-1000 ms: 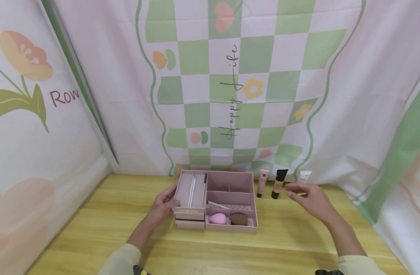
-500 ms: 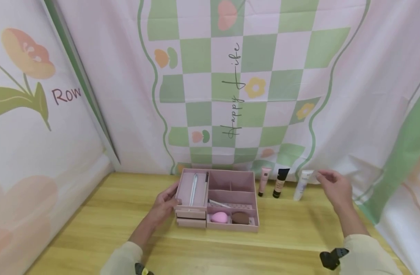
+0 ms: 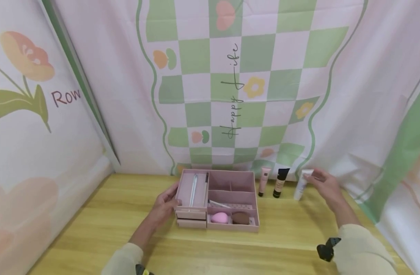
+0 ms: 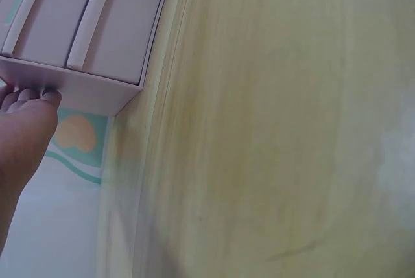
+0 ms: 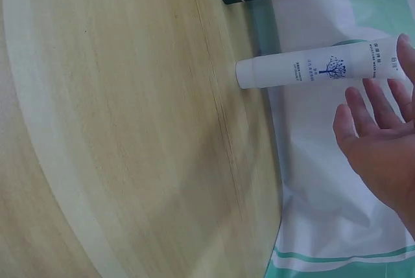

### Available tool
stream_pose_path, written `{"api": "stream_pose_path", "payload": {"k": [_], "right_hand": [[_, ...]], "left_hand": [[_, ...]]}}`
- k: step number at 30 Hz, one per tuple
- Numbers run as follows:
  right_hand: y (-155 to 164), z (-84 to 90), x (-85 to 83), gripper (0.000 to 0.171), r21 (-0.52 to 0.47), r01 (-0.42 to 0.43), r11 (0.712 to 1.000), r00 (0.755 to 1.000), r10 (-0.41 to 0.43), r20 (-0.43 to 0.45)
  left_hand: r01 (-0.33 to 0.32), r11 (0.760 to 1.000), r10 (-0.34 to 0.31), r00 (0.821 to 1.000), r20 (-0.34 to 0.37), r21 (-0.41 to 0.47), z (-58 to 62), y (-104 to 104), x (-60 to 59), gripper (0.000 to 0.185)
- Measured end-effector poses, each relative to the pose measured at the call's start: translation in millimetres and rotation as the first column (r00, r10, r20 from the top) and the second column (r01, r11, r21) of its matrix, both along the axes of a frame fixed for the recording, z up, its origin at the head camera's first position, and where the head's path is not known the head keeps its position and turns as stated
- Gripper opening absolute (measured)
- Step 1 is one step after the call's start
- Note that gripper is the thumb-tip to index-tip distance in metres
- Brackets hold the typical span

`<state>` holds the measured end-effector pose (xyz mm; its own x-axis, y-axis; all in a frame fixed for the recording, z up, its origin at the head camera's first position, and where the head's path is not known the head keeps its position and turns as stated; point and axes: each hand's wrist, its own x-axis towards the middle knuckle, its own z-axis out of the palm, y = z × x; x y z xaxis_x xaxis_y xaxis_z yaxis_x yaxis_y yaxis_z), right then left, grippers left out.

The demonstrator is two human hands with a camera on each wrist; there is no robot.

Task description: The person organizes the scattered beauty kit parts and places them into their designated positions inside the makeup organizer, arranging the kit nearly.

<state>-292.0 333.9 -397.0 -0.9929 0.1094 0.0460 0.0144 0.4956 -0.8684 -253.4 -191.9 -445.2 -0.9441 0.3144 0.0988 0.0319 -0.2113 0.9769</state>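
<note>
Right hand: I see my right hand (image 3: 325, 186) spread, fingers loose, thumb tip at the top of the upright white plastic tube (image 3: 302, 185); nothing gripped.
Tube: stands on the wooden table (image 3: 93, 229) against the cloth, right of the black-capped tube (image 3: 279, 183).
Left hand: my left hand (image 3: 164, 206) presses straight fingers on the pink compartment organiser's (image 3: 230, 227) left side.
Risk: I judge a sideways nudge topples the tube.

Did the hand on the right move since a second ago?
Yes. The right hand has moved right and toward the backdrop, away from the black-capped tube, and its fingers now reach the top of the white tube.
</note>
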Motion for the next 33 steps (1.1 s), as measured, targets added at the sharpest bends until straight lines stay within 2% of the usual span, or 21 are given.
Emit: {"api": "stream_pose_path", "payload": {"k": [4,8,13,26,30,33], "right_hand": [[-1,-3.0,-3.8,0.059,0.007,0.000,1.000,0.999,0.000,-0.043],[-2,-6.8,-5.3,0.042,-0.033,-0.002,0.999,0.997,0.000,-0.073],[-5,-12.5,-7.2,0.042,-0.074,0.011,0.997,0.995,-0.019,-0.101],[-4,-18.2,-9.9,0.025,-0.151,0.044,0.988,0.984,-0.069,-0.162],[-4,-15.6,-8.6,0.029,-0.137,0.045,0.990,0.983,-0.068,-0.171],[-4,-11.8,-7.4,0.031,-0.086,0.060,0.994,0.979,-0.076,-0.189]], "left_hand": [[-0.004,1.000,0.004,1.000,0.004,0.002,-0.8,0,0.0,0.077],[-0.006,1.000,0.006,1.000,0.002,0.003,-0.5,0,-0.4,0.076],[-0.002,1.000,0.002,1.000,0.006,0.007,-0.5,0,-0.9,0.077],[0.017,1.000,-0.017,1.000,-0.002,0.007,-0.1,-1,-1.1,0.077],[-0.005,1.000,0.005,1.000,0.007,0.003,0.3,0,-0.4,0.077],[-0.017,1.000,0.017,1.000,0.010,0.000,0.9,0,0.0,0.077]]}}
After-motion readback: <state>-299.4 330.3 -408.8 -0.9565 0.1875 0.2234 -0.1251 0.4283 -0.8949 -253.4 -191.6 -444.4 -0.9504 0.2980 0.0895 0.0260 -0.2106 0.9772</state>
